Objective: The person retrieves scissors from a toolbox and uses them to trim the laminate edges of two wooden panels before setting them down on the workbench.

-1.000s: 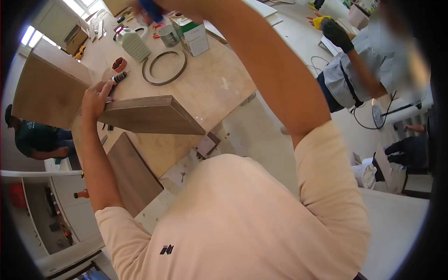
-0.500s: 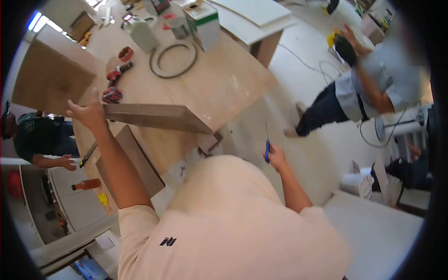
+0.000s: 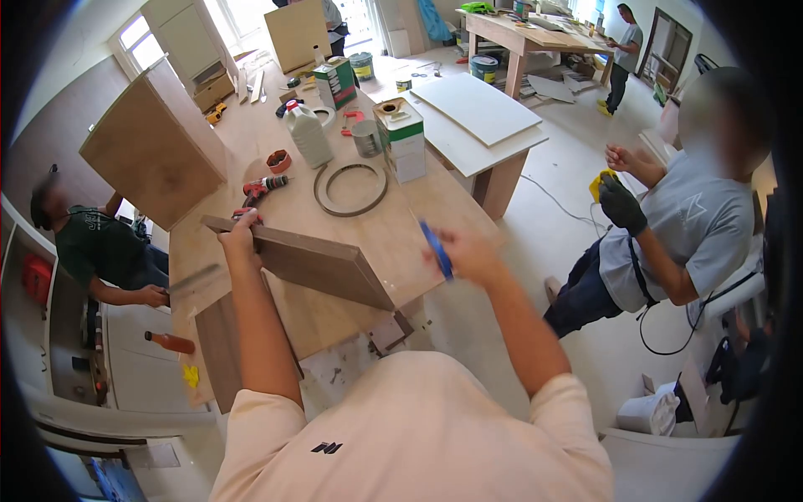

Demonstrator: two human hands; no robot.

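Note:
My left hand (image 3: 241,238) is closed on the upper left end of a brown wooden panel (image 3: 322,263), which stands on edge at the near side of the workbench. My right hand (image 3: 464,255), smeared by motion, grips a blue-handled tool (image 3: 437,249) right of the panel. A thin blade showed on this tool earlier; its tip is now too blurred to make out. A red cordless drill (image 3: 261,191) lies just beyond my left hand. Near it rests a ring of edging strip (image 3: 381,191).
On the workbench (image 3: 418,280) stand a white jug (image 3: 309,138), a metal can (image 3: 365,138), a solvent tin (image 3: 406,155) and a wooden box (image 3: 155,138). One co-worker (image 3: 100,243) at the left holds a saw (image 3: 194,276); another (image 3: 686,209) stands at the right, wearing a dark glove.
My view has tilted up. My left hand, spread before, has closed on the panel's end. My right hand has risen and moved forward with the blue-handled tool, from beside my body toward the bench.

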